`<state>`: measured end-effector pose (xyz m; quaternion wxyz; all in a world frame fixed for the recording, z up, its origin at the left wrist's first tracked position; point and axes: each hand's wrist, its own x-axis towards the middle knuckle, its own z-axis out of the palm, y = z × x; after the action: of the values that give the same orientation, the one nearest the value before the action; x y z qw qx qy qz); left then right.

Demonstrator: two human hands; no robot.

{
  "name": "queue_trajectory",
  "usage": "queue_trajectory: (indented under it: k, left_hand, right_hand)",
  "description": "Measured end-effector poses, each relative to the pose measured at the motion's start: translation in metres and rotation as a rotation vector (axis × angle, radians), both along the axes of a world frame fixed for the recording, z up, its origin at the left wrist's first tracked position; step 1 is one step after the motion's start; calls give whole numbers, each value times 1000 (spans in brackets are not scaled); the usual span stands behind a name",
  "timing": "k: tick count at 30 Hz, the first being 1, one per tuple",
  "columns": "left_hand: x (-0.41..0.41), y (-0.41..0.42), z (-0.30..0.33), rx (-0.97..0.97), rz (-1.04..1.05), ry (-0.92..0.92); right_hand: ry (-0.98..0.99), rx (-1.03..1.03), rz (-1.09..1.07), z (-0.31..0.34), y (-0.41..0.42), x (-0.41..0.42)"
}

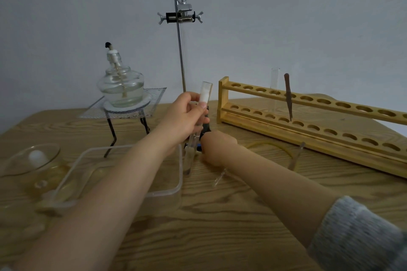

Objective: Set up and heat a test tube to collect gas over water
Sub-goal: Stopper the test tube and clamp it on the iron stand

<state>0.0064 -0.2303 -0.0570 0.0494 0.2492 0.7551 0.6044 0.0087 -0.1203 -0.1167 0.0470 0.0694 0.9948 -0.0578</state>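
Most steps are waiting. The left hand (184, 114) is holding the test tube (201, 109) in a tight grip above the desk (220, 215) middle; the right hand (217, 148) grip is unclear. The stand clamp (180, 16) is sitting empty, the spirit lamp (121, 86) unlit.

Worktop (220, 215): matt wood, bold dark grain; test tube rack (308, 116): pale, smooth wood. Test tube (203, 99), alcohol lamp (121, 86), watch glass (33, 158): clear glossy glass, the tube plugged with white fibrous wadding; trough (174, 182): clear smooth plastic. Stand rod (179, 46) and clamp (180, 15): bright metal; gauze (154, 99): grey wire mesh; sleeve (363, 237): grey knitted cloth.
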Motion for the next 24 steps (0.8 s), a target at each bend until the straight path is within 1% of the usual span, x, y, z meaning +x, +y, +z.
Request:
queue_trajectory:
  k: [4, 7, 8, 12, 15, 17, 19, 24]
  left_hand:
    - [0, -2, 0, 2, -8, -11]
    - [0, -4, 0, -19, 5, 8]
    - [-1, -4, 0, -25, 10, 13]
    - [-3, -3, 0, -16, 17, -11]
    - [-5, 1, -1, -19, 20, -13]
    - [-7, 6, -1, -36, 26, 2]
    - [-11, 10, 0, -57, 26, 21]
    - [-16, 20, 11, -150, 56, 142]
  right_hand:
    - [25, -83, -27, 3, 6, -5]
    - [64, -182, -72, 19, 16, -8]
    - [86, -270, -106, 27, 21, -7]
    - [233, -773, -203, 64, 39, 9]
    - [289, -1014, -213, 89, 54, 22]
    - [318, -1068, -210, 100, 63, 29]
    - [362, -1077, -189, 108, 71, 35]
    - [477, -1039, -146, 118, 89, 42]
